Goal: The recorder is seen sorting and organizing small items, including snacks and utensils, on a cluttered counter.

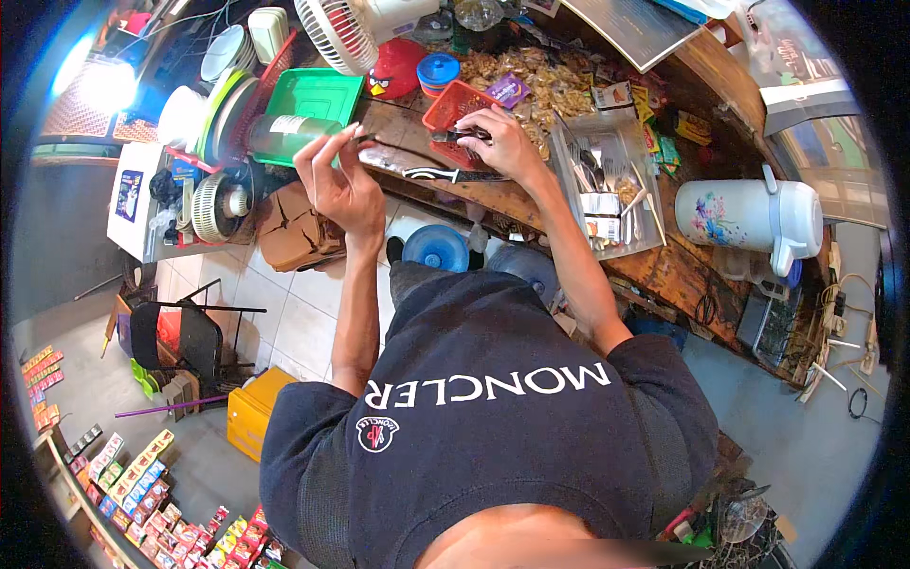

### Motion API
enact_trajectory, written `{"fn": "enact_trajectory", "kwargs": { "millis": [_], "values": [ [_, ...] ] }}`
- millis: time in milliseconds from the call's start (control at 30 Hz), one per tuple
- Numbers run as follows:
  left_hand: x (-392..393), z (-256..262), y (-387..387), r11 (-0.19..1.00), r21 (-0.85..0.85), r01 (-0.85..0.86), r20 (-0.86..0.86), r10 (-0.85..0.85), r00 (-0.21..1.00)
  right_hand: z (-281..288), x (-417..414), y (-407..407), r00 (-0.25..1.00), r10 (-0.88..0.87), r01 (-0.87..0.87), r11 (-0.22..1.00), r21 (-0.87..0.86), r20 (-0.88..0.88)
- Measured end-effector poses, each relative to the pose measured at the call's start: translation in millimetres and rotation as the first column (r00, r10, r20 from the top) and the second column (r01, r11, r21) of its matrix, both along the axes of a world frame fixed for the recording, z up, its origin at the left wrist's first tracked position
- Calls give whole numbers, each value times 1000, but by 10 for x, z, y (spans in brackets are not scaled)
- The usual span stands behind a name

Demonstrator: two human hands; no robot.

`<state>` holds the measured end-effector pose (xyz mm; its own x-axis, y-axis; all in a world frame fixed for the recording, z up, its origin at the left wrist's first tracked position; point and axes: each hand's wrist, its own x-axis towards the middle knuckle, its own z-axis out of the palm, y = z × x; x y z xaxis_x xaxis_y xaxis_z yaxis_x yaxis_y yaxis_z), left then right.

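Note:
My left hand (345, 186) is raised above the front edge of the wooden table, its fingertips pinching the end of a thin dark cord or strip (398, 147). From there the cord slants to the right, towards my other hand. My right hand (501, 140) grips a small black object (449, 136) over a red plastic basket (466, 101); its exact kind is hard to tell. Just below, along the table's edge, lies what looks like a knife (434, 173) with a black and white handle. A green plastic tray (316, 96) and a clear greenish bottle (293, 135) are near my left hand.
A clear cutlery box (643, 245) with forks and spoons stands right of my right forearm. Beyond are packaged snacks (554, 85), a white fan (338, 35) and a blue-lidded tub (438, 70). A floral vacuum jug (739, 213) lies at right; blue water-jug tops (435, 247) are below the table.

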<state>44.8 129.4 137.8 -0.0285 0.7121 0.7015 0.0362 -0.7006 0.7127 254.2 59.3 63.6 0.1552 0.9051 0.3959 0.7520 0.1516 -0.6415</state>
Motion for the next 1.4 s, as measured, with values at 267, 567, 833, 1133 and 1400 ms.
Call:
{"fn": "enact_trajectory", "kwargs": {
  "millis": [267,567,833,1133,1400],
  "values": [
    [437,37,254,955,295,-45,-47,62,997,-96,40,-134,999,-39,39,999,-5,13],
    [525,-399,147,946,259,195,-323,-105,941,-191,-19,-174,987,-133,137,989,49,-86],
    [516,-632,145,890,-151,431,-517,-443,732,-205,5,-151,991,-119,124,989,85,-62],
    [638,-704,113,847,-193,495,-616,-498,611,-154,-48,-203,977,-169,182,979,89,-132],
    [629,-628,30,858,-193,476,-537,-498,680,-29,-33,-386,961,-210,239,958,158,-178]
  ]
}}
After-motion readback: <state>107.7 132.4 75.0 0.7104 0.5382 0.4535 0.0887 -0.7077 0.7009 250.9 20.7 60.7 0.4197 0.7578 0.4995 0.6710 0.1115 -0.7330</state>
